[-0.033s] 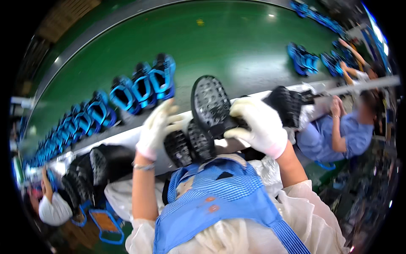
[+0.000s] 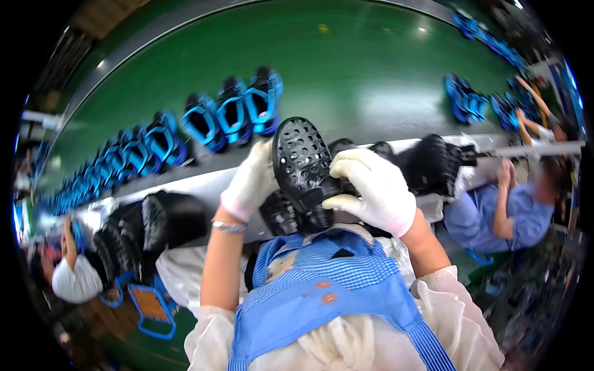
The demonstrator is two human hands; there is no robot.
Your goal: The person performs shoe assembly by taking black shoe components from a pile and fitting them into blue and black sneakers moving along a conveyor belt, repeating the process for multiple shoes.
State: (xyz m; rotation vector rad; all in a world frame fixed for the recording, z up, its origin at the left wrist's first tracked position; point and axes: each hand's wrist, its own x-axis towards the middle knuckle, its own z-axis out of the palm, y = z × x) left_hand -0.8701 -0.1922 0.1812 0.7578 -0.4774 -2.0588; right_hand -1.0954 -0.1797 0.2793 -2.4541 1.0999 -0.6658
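A black clog [image 2: 301, 157] with round holes in its upper is held up in front of me, toe pointing away. My right hand [image 2: 374, 191], in a white glove, grips its heel end between thumb and fingers. At the clog's left side is my left hand [image 2: 252, 176], also gloved, closed against the edge; its fingertips are hidden behind the shoe. Below the clog, more black clogs [image 2: 279, 213] rest close to my apron, partly covered by the held one.
Blue-and-black shoes [image 2: 232, 114] stand in a row along the green conveyor belt [image 2: 365, 74]. Stacked black clogs [image 2: 430, 164] lie to the right, and black footwear [image 2: 170, 216] to the left. A person in blue [image 2: 510, 210] sits at right; another person [image 2: 77, 278] is at far left.
My left hand was apart from the clog with fingers spread; now it is closed against the clog's left side. The clog has tilted, and its holes show clearly. The whole view has shifted.
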